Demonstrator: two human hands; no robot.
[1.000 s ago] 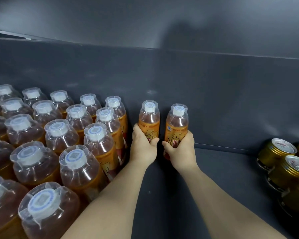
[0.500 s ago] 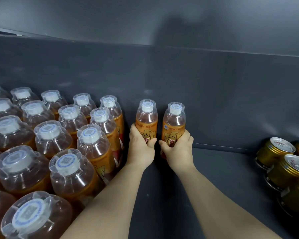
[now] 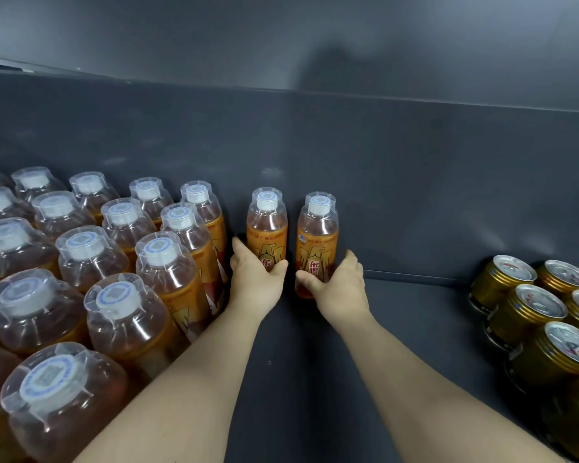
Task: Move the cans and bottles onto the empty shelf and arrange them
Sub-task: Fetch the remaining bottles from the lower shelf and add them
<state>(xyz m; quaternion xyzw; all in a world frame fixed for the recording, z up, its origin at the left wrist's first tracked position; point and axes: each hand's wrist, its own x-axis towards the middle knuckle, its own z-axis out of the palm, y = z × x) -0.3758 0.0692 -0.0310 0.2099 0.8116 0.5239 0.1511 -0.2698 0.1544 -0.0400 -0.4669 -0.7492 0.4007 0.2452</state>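
Two orange drink bottles stand upright side by side against the dark back wall of the shelf. My left hand [image 3: 255,282] grips the left bottle [image 3: 266,225] low on its label. My right hand [image 3: 338,285] grips the right bottle [image 3: 317,232] the same way, thumb across the front. Both bottles have white caps under clear plastic sleeves. A small gap separates the left bottle from the block of several matching bottles [image 3: 168,259] filling the shelf's left side. Several gold cans [image 3: 528,312] stand at the right.
The dark grey shelf floor [image 3: 415,329] runs bare between my right arm and the cans. The back wall [image 3: 381,182] rises just behind the two held bottles. The packed bottles reach to the near left edge of view.
The view has shifted a little; both hands stay on their bottles, which stand at the back wall in nearly the same spot. My right fingers have loosened slightly round their bottle.
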